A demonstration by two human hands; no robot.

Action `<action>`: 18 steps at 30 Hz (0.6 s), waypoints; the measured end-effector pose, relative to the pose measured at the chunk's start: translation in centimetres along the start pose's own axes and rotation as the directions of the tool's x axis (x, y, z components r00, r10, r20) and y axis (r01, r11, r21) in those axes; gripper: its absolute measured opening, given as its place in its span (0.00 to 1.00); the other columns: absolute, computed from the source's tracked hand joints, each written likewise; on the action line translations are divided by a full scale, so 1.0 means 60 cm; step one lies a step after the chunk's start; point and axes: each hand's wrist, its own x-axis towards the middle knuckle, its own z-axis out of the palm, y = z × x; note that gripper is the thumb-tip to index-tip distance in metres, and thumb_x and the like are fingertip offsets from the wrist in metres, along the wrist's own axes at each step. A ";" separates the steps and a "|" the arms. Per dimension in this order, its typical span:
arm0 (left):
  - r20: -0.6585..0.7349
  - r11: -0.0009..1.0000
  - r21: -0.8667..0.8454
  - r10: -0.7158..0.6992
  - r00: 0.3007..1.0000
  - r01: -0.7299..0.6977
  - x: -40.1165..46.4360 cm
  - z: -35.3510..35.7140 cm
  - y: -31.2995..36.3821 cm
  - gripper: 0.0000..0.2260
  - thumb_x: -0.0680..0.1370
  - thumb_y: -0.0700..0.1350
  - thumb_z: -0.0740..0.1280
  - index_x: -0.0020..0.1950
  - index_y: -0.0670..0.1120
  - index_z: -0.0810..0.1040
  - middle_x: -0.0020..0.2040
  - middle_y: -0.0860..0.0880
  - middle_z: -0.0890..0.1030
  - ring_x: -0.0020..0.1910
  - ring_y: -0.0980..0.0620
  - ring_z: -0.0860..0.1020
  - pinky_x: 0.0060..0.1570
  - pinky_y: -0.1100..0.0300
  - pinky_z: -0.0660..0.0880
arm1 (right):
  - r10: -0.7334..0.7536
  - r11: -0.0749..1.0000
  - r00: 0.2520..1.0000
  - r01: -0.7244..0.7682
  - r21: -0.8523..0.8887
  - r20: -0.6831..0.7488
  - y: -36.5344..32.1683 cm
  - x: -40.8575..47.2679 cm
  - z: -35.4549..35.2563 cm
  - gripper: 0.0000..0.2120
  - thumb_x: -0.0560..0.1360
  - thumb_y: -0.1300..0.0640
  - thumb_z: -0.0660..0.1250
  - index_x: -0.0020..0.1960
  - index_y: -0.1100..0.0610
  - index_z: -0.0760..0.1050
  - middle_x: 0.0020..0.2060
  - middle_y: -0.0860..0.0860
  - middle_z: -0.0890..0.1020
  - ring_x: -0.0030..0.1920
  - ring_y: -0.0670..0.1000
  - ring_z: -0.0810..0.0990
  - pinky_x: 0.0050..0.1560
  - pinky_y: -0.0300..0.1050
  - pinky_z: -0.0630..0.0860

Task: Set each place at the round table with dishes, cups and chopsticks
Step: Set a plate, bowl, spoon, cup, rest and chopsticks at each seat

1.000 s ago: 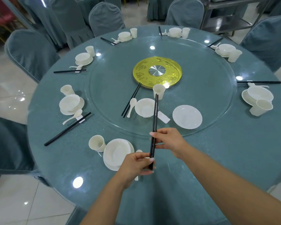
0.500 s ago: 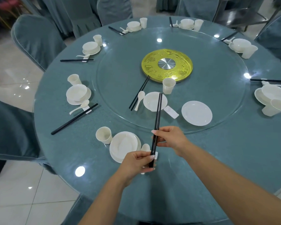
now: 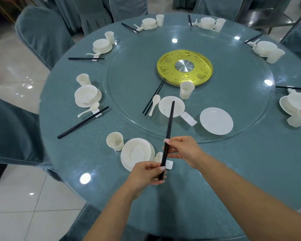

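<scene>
Black chopsticks [image 3: 169, 129], a pair held together, slant up the middle of the frame, their tips showing in front of a white bowl [image 3: 171, 106] on the glass turntable [image 3: 233, 101]. Both hands have them: the left hand [image 3: 146, 173], low and centre, pinches the butt end between thumb and curled fingers, and the right hand [image 3: 182, 149], just above it, closes its fingertips round the shafts further up. Neither hand is free.

Just left of the hands lies the place being set: a stacked plate and bowl [image 3: 137, 153], a cup [image 3: 115, 141] at its upper left, and a small white rest [image 3: 169, 165] with a spoon [image 3: 158, 157] beside it, partly hidden behind the chopsticks. The step in hand looks like squaring the pair and laying it on that rest.

To do it well, I judge the ends should be levelled first, then the pair lowered so the forward part lands on the rest, beside the spoon and clear of the plate's rim. The settings further left in the frame show the model: chopsticks across the rest, to one side of the dishes. Lower slowly, since the table [image 3: 250, 162] looks slick and round sticks may roll or part on release. Letting go with the right hand first would leave the left to nudge the butts even.

A second pair [image 3: 154, 97], a spoon, a cup [image 3: 186, 89] and a plate [image 3: 215, 120] wait on the turntable for a place not yet laid.
</scene>
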 end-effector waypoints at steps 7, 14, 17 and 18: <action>-0.003 0.999 0.031 -0.034 0.999 0.034 -0.001 0.000 0.002 0.05 0.73 0.39 0.74 0.48 0.41 0.82 0.45 0.41 0.85 0.41 0.46 0.84 0.39 0.58 0.79 | 0.016 1.000 1.000 -0.016 -0.018 0.005 0.005 -0.001 0.007 0.10 0.74 0.59 0.72 0.49 0.67 0.79 0.44 0.62 0.84 0.42 0.57 0.84 0.47 0.51 0.83; 0.007 0.996 0.064 -0.064 0.998 0.064 0.001 -0.002 -0.007 0.08 0.71 0.38 0.75 0.48 0.39 0.80 0.43 0.41 0.85 0.39 0.46 0.84 0.37 0.59 0.79 | 0.043 0.998 0.999 -0.043 -0.038 0.007 0.013 -0.007 0.004 0.13 0.73 0.58 0.72 0.51 0.67 0.80 0.46 0.62 0.84 0.40 0.54 0.84 0.40 0.44 0.82; 0.009 0.992 0.067 -0.103 0.995 0.102 0.003 -0.003 -0.019 0.11 0.69 0.38 0.76 0.48 0.40 0.79 0.42 0.41 0.84 0.39 0.47 0.84 0.37 0.58 0.79 | 0.067 0.997 0.997 -0.066 -0.046 0.025 0.023 -0.010 0.002 0.12 0.74 0.59 0.72 0.51 0.67 0.79 0.44 0.61 0.85 0.40 0.53 0.84 0.39 0.43 0.81; 0.015 0.991 0.071 -0.119 0.993 0.118 0.004 -0.004 -0.023 0.11 0.69 0.38 0.77 0.48 0.40 0.79 0.42 0.41 0.84 0.39 0.47 0.83 0.38 0.57 0.79 | 0.075 0.996 0.997 -0.074 -0.047 0.028 0.028 -0.010 0.001 0.11 0.74 0.59 0.71 0.50 0.67 0.79 0.43 0.61 0.85 0.39 0.53 0.84 0.38 0.42 0.81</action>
